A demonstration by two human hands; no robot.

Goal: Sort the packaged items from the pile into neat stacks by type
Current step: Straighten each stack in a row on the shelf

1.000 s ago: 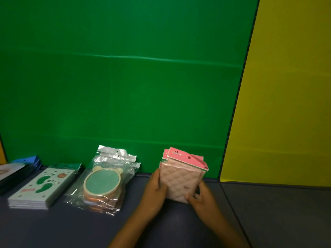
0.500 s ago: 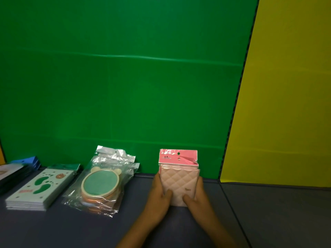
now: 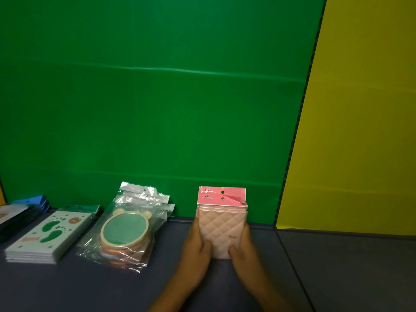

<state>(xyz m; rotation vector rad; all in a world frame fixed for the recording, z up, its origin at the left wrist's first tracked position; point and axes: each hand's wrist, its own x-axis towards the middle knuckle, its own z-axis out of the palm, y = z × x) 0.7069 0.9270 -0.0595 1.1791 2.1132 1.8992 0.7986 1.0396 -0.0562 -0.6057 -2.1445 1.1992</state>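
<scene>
Gripping pink quilted packs (image 3: pixel 221 228), header print unreadable: left hand (image 3: pixel 196 251), right hand (image 3: pixel 245 251).

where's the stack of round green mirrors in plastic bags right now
In the head view, the bagged round mirrors lie left of centre on the table, between the footprint-card stack and the pink quilted packs held by both hands.

We're looking at a staged recording corner, not a shop: a plain green backdrop (image 3: pixel 157 97) is hanging behind a dark desk (image 3: pixel 337 266), a yellow panel (image 3: pixel 360 120) is leaning beside it, and packaged goods are sitting in tidy stacks.
</scene>
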